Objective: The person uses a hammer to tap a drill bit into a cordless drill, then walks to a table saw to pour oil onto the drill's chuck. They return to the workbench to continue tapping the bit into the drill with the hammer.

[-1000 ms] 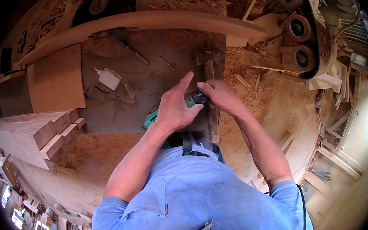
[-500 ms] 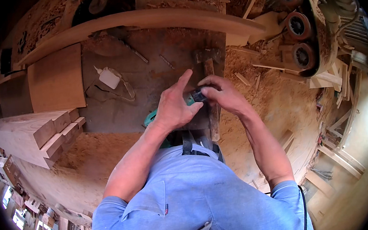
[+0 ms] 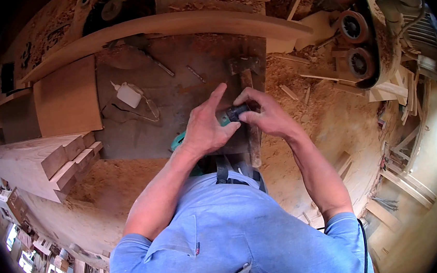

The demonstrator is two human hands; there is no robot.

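Note:
A green cordless-looking drill with a black chuck lies across in front of my body. My left hand is over the drill's body, its forefinger stretched upward and its thumb pointing right; the other fingers are hidden beneath. With thumb and fingers curled at the chuck's end, my right hand grips it from the right. No bit can be made out in the chuck. Just past my hands lies a hammer, its wooden handle running toward me beside the chuck. Beyond them on the dark board is a drill bit.
A longer bit and a white plastic item with a thin cord lie on the dark board. Stacked timber stands left. A long curved plank crosses the far side. Wheeled machinery is at far right, amid sawdust.
My right hand's fingers have shifted slightly around the chuck, and more of the chuck shows. The left hand stays in nearly the same place on the drill.

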